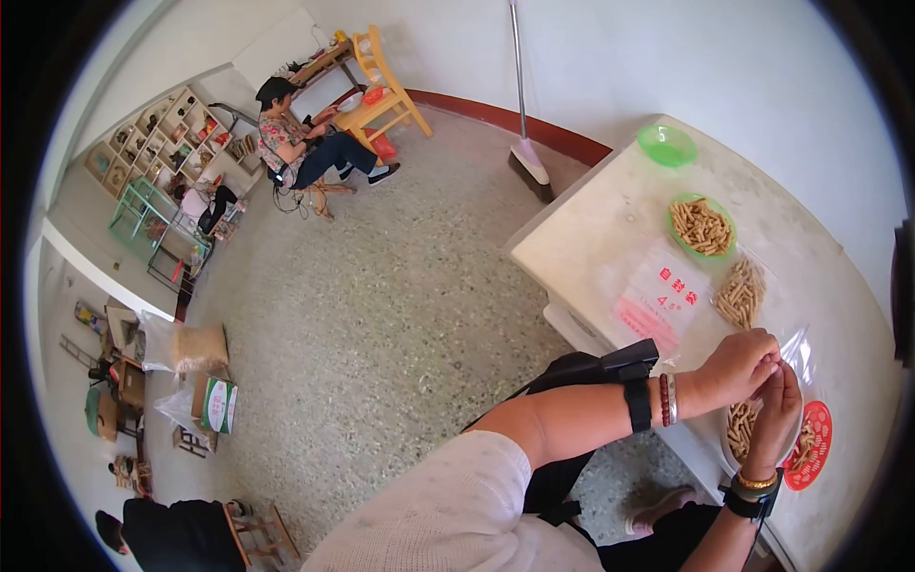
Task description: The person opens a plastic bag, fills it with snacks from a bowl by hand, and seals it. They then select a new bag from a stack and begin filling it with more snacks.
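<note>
Pale tabletop (586, 234); clear bag (799, 349) juts beyond left fingers (762, 349) and right fingers (784, 387), both pinched closed on it

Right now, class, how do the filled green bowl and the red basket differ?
Colour: the filled green bowl is light green; the red basket is bright red.
Surface: the red basket is pierced with holes; none show on the filled green bowl.
Position: the red basket lies near the right hand; the filled green bowl is farther off.
Both hold brown sticks on the table.
</note>
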`<state>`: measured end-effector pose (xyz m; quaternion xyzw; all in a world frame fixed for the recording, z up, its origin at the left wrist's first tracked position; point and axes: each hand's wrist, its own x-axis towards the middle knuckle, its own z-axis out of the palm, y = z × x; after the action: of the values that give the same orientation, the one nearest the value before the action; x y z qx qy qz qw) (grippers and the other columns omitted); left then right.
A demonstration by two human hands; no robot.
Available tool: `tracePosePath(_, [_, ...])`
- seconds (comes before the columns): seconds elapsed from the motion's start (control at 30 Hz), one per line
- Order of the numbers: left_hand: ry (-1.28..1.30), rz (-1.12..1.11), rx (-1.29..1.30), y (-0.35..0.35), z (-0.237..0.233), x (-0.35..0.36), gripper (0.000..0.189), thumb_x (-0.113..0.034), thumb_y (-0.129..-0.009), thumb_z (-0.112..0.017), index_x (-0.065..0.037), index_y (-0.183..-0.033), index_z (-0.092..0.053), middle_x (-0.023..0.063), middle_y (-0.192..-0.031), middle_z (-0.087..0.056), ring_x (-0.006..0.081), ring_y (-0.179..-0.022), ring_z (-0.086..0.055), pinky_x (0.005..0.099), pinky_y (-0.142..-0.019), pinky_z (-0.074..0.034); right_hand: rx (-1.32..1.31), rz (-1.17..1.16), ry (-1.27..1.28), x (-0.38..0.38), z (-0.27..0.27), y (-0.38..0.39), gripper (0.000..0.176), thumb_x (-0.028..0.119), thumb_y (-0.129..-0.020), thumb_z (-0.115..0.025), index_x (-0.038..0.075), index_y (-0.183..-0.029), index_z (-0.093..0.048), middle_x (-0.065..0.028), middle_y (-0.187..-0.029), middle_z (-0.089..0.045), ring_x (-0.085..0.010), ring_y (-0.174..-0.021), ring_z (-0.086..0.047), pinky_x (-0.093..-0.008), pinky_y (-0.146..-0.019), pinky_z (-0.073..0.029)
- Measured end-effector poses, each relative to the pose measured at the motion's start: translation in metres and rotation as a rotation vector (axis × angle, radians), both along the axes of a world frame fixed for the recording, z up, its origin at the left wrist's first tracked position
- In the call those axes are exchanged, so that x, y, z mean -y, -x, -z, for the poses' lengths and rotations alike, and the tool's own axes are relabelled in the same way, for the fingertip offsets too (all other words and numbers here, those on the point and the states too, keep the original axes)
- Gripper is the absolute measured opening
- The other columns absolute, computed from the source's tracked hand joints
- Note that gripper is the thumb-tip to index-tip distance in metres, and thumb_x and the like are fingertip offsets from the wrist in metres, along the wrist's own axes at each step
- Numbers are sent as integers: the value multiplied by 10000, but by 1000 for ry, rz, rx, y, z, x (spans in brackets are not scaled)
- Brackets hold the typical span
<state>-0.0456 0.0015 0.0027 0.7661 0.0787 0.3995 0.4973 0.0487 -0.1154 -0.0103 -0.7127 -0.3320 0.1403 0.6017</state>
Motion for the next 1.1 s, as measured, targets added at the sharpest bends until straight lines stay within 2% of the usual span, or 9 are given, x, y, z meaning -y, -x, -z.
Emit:
tracePosePath(0.17, [-145,-88,-45,4,-2,3,64,-43,-815,-591,-37,-869,-558,137,-793,-582,323,-765,-605,410,-659,-479,-242,-67,34,7,-11,-1,212,139,-981,-525,-21,-1060,-641,7,-832,-622,-41,-739,-548,-194,-664,-451])
tracePosePath(0.27, [-113,-85,-65,0,2,1,82,-68,-810,-619,-42,-854,-556,133,-793,-581,327,-752,-604,412,-648,-476,-49,-52,152,8,-2,-8,170,134,-963,-564,-4,-1014,-648,22,-805,-606,-34,-720,-509,-203,-656,-427])
tracePosePath(0.33, [-102,-75,-51,0,0,1,125,-96,-798,-653,-37,-830,-547,130,-784,-580,327,-731,-602,414,-642,-476,44,-26,-5,4,-4,-8,96,101,-938,-602,10,-926,-630,31,-776,-585,-31,-720,-474,-208,-673,-415])
tracePosePath(0.43, [-73,-43,-44,3,-5,2,161,-116,-783,-676,-31,-819,-544,131,-769,-578,326,-715,-600,412,-636,-475,55,-20,-43,2,-4,-9,70,45,-924,-600,12,-863,-592,26,-759,-576,-33,-706,-465,-211,-646,-412])
tracePosePath(0.53, [-65,-76,-83,3,-2,2,171,-115,-776,-681,-29,-825,-541,129,-762,-575,329,-711,-598,417,-636,-472,204,11,148,2,-5,1,87,66,-930,-582,-12,-896,-596,21,-759,-589,-50,-708,-499,-225,-636,-431])
tracePosePath(0.6, [-68,-76,-78,1,-1,1,155,-118,-780,-675,-27,-814,-553,134,-764,-582,335,-711,-597,422,-637,-470,207,11,136,-7,-5,14,76,53,-930,-571,-20,-915,-589,15,-764,-590,-54,-714,-507,-230,-636,-438])
tracePosePath(0.7, [-76,-95,-83,-6,9,-5,130,-125,-791,-658,-23,-781,-578,148,-771,-595,348,-715,-596,430,-639,-465,-43,-93,80,-12,2,15,30,39,-932,-564,10,-927,-569,18,-779,-574,-36,-710,-500,-199,-614,-414])
tracePosePath(0.97, [-110,-108,-137,-6,10,-12,114,-116,-812,-612,-19,-750,-614,163,-786,-600,355,-751,-603,444,-663,-477,-225,-109,-168,-10,-23,27,146,146,-972,-522,53,-1083,-542,6,-895,-584,-52,-740,-529,-189,-665,-415])
tracePosePath(1.1, [-414,-138,-198,-4,12,-2,99,-122,-788,-619,-31,-749,-615,140,-797,-583,325,-745,-607,428,-678,-485,-360,-44,-249,-10,-20,26,201,205,-986,-504,49,-1105,-548,17,-831,-567,-44,-691,-502,-185,-641,-406])
